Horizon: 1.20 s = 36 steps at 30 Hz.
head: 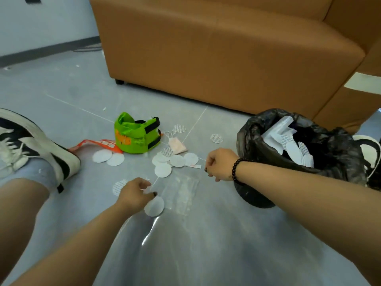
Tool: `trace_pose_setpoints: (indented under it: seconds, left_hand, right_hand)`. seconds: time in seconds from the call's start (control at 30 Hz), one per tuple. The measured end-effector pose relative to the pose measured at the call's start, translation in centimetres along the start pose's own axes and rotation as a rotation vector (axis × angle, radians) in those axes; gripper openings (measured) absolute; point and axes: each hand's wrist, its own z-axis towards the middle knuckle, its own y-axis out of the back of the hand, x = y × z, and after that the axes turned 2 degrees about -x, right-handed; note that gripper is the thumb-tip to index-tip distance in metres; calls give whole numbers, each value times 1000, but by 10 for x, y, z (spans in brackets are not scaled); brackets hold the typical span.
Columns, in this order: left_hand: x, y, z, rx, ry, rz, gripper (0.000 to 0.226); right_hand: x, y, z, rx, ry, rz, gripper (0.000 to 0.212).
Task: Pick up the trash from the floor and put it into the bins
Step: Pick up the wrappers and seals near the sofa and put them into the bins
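Floor litter, centre frame: white round pads (pixel 165 162) clustered, green pouch (pixel 137 134) and orange wrapper (pixel 97 143) above them, clear plastic bag (pixel 181 193) lower centre. Left hand (pixel 135 193), lower centre: fingers curled, pinching one white disc (pixel 154 206). Right hand (pixel 221 164), centre right: fingers closed in a loose fist; contents cannot be told. Black-lined bin (pixel 299 157), right edge, already holding white scraps. Tan sofa (pixel 216 48), upper frame.
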Motion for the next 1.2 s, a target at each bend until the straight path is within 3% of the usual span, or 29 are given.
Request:
trace_pose_setpoints:
  seconds: [0.1, 0.2, 0.37, 0.47, 0.57, 0.67, 0.9, 1.03, 1.2]
  left_hand:
    - [12, -7, 8, 109, -77, 143, 56]
    - [14, -15, 14, 113, -157, 286, 49]
    - [28, -19, 27, 68, -178, 149, 33]
    - [18, -17, 31, -60, -186, -36, 22]
    - [-1, -18, 51, -209, -188, -178, 18]
    - [-9, -20, 75, -243, -143, -180, 16]
    - [-12, -31, 133, -178, -207, 100, 37]
    - [-14, -34, 149, -84, -307, 198, 32]
    - [-26, -33, 146, -114, -267, 119, 42]
  right_hand:
    - [5, -11, 18, 64, -8, -133, 22]
    - [12, -20, 37, 80, -24, -138, 22]
    - [17, -43, 73, 78, -29, -123, 21]
    - [18, -52, 94, -6, -23, -106, 22]
    - [13, -60, 117, -122, -75, 22, 31]
    - [7, -71, 136, -191, -169, 80, 45]
    - [-3, -90, 167, -172, -323, 140, 83]
    - [-1, -101, 169, -178, -232, 151, 77]
    - [3, -103, 170, -174, -249, 272, 71]
